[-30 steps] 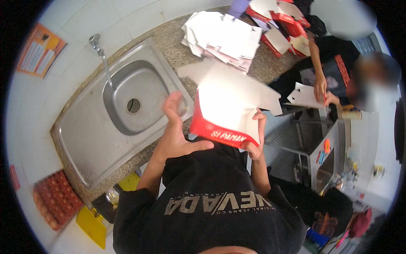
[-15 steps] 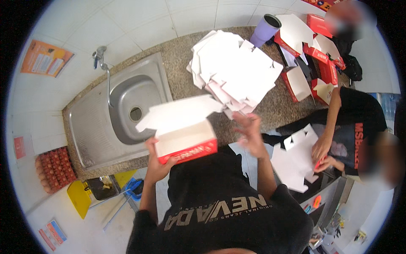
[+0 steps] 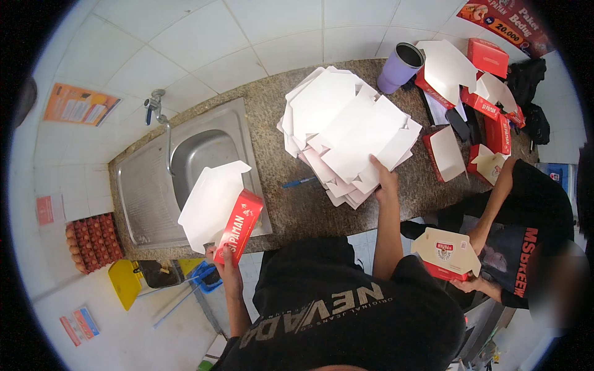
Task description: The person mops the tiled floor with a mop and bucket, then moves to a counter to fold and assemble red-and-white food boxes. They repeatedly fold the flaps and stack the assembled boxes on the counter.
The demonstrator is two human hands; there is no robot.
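Over the near right edge of the steel sink (image 3: pixel 145 198), holding a carton (image 3: pixel 238 226) in the left hand (image 3: pixel 228 263), gripping its lower end between thumb and fingers. Showing a red outer wall with white print; showing plain white on the wide lid flap (image 3: pixel 210 201), spreading leftward with angled corners. Tilting, not sitting level.

Resting the right hand (image 3: pixel 386 181) on the near right edge of a stack of flat white blanks (image 3: pixel 365 133); can't tell if pinching the top sheet or only touching. Seeing uneven layers in the stack, pinkish lower down.

Working at a speckled brown-grey stone counter (image 3: pixel 269 117). Seeing a blue pen (image 3: pixel 298 182) just left of the stack, a purple tumbler (image 3: pixel 397 73) near its far right corner, a cluster of red boxes (image 3: pixel 481 106) further right. Past that, seeing a co-worker's hands (image 3: pixel 477 240) holding a cream-lidded red box (image 3: pixel 445 250).

Backing onto white wall tiles (image 3: pixel 284 25). Spotting a tap (image 3: pixel 159 112) over the basin, an orange notice (image 3: pixel 80 104) on the wall, red egg trays (image 3: pixel 96 241) left of the sink.
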